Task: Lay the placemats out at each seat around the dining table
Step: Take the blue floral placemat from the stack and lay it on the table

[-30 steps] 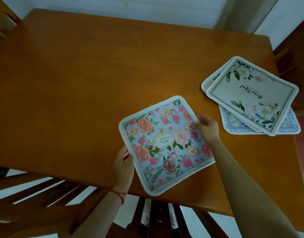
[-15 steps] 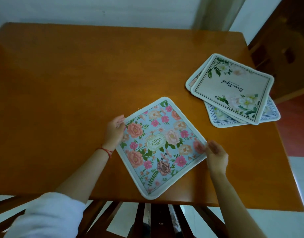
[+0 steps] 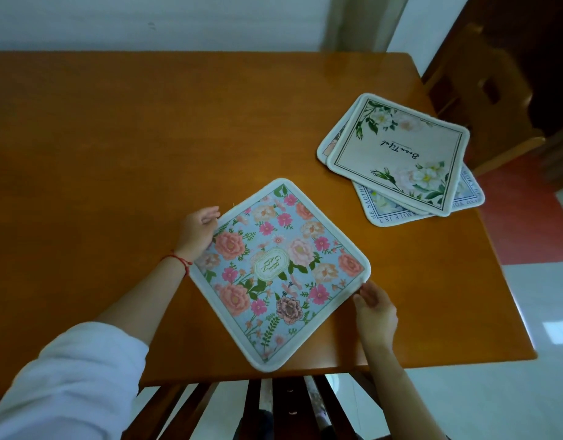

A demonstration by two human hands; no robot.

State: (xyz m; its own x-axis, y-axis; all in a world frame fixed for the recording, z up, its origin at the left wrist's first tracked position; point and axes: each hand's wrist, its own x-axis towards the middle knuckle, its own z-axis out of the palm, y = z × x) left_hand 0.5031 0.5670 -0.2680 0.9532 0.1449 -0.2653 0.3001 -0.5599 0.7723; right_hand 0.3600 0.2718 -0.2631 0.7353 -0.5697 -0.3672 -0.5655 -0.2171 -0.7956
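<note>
Head view: orange wooden table [image 3: 146, 138], white wall behind; left hand [image 3: 197, 231], right hand [image 3: 373, 311] grip floral placemat [image 3: 278, 271] edges.

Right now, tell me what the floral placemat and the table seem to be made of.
Floral placemat: looks like soft fabric, matte printed face, with a thick, fuzzy white sewn border; exact fibre unclear.
Table: appears to be wood with a glossy orange-brown varnish, since window light reflects off it.

My feed is dim, with a cool cast. Soft daylight glares off the far right corner of the glossy orange-brown wooden bench [image 3: 146, 128]. Wide-angle bending curves its edges, and the corners darken. Focus is mildly soft throughout; shadows are faint.
</note>
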